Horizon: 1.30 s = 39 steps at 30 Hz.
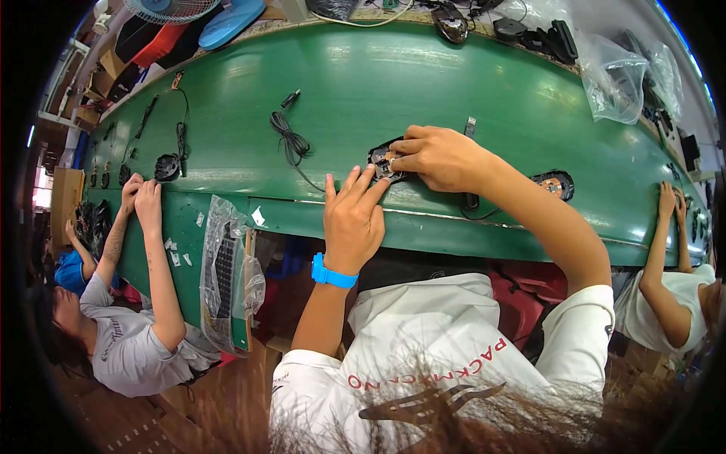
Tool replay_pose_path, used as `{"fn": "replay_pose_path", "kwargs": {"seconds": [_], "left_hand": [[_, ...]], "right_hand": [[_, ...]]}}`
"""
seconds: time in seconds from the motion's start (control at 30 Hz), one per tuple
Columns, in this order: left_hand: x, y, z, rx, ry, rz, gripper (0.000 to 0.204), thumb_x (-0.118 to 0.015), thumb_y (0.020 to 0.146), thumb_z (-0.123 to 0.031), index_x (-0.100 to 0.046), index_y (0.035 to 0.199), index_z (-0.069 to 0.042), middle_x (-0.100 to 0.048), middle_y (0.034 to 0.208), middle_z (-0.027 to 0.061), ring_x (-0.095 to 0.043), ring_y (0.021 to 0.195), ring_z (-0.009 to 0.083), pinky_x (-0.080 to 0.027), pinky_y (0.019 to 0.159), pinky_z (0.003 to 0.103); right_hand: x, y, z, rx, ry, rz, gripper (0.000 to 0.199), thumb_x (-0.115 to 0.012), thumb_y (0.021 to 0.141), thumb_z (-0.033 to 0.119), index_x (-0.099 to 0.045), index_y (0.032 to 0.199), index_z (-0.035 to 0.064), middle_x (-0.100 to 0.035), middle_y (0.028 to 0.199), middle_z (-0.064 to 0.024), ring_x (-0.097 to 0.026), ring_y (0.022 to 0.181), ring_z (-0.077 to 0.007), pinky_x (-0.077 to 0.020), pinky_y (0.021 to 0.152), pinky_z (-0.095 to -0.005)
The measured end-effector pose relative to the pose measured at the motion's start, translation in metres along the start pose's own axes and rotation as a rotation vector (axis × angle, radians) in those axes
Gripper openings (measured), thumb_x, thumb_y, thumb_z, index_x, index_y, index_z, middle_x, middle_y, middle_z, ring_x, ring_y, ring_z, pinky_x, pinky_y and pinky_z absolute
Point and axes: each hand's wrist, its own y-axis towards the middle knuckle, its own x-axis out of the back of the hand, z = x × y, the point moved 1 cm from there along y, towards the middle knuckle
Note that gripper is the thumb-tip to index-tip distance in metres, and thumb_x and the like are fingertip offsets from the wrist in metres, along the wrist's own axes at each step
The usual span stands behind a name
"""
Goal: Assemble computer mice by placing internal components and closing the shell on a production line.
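An opened computer mouse [383, 160], its circuit board exposed in a black shell, sits on the green work surface [363, 91] in front of me. My right hand [446, 160] reaches over it, with thumb and fingers closed on its inner parts; any small piece between the fingertips is hidden. From the near side, my left hand [353, 223] touches the mouse's edge with outstretched, spread fingers. A coiled black cable [290, 140] with a plug lies to the left of the mouse. Beyond my right forearm rests another opened mouse [554, 185].
A USB plug [470, 125] shows behind my right wrist. On the left, a co-worker's hands [144, 193] are near a black mouse shell [168, 167]. A plastic-wrapped keyboard [224, 268] stands by the near edge. Clear bags [612, 79] lie back right; another person's hands [669, 203] are far right.
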Motion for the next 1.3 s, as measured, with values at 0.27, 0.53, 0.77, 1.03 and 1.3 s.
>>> {"fn": "replay_pose_path", "kwargs": {"seconds": [0.27, 0.53, 0.77, 1.03, 1.3], "left_hand": [[0.013, 0.017, 0.001, -0.077, -0.031, 0.039, 0.037, -0.058, 0.080, -0.002, -0.069, 0.115, -0.009, -0.062, 0.129, 0.0144, -0.052, 0.128, 0.0369, -0.028, 0.112, 0.064], [0.011, 0.029, 0.010, -0.232, 0.042, 0.196, 0.042, -0.061, 0.080, -0.005, -0.066, 0.122, -0.012, -0.058, 0.133, 0.0137, -0.051, 0.128, 0.0355, -0.030, 0.110, 0.064], [0.011, 0.028, 0.003, -0.254, 0.091, 0.202, 0.042, -0.062, 0.081, -0.006, -0.066, 0.122, -0.013, -0.056, 0.134, 0.0151, -0.052, 0.125, 0.0346, -0.032, 0.110, 0.063], [0.007, 0.030, -0.004, -0.243, 0.107, 0.187, 0.042, -0.063, 0.081, -0.007, -0.067, 0.122, -0.014, -0.057, 0.134, 0.0150, -0.054, 0.121, 0.0323, -0.035, 0.109, 0.060], [0.005, 0.032, -0.010, -0.243, 0.132, 0.171, 0.042, -0.063, 0.080, -0.008, -0.067, 0.121, -0.015, -0.059, 0.131, 0.0141, -0.056, 0.116, 0.0306, -0.037, 0.107, 0.060]], "right_hand": [[-0.002, -0.010, 0.004, -0.057, -0.002, -0.086, 0.029, -0.066, 0.078, 0.007, -0.072, 0.106, 0.0099, -0.068, 0.117, -0.0068, -0.061, 0.104, -0.0267, -0.0517, 0.091, -0.0364], [-0.003, -0.018, 0.006, -0.099, 0.050, -0.074, 0.031, -0.066, 0.078, 0.005, -0.072, 0.109, 0.0079, -0.067, 0.121, -0.0094, -0.060, 0.110, -0.0290, -0.0510, 0.096, -0.0399], [0.014, -0.032, -0.006, -0.094, 0.082, -0.062, 0.028, -0.064, 0.078, 0.007, -0.073, 0.105, 0.0069, -0.069, 0.121, -0.0058, -0.062, 0.107, -0.0273, -0.0492, 0.098, -0.0400], [0.014, -0.044, -0.002, -0.136, -0.051, -0.026, 0.037, -0.064, 0.075, 0.004, -0.072, 0.111, 0.0082, -0.068, 0.120, -0.0066, -0.059, 0.113, -0.0281, -0.0471, 0.101, -0.0400], [0.014, -0.045, -0.001, -0.233, 0.066, -0.044, 0.044, -0.064, 0.073, 0.007, -0.068, 0.117, 0.0092, -0.069, 0.118, -0.0049, -0.058, 0.113, -0.0264, -0.0470, 0.100, -0.0398]]}}
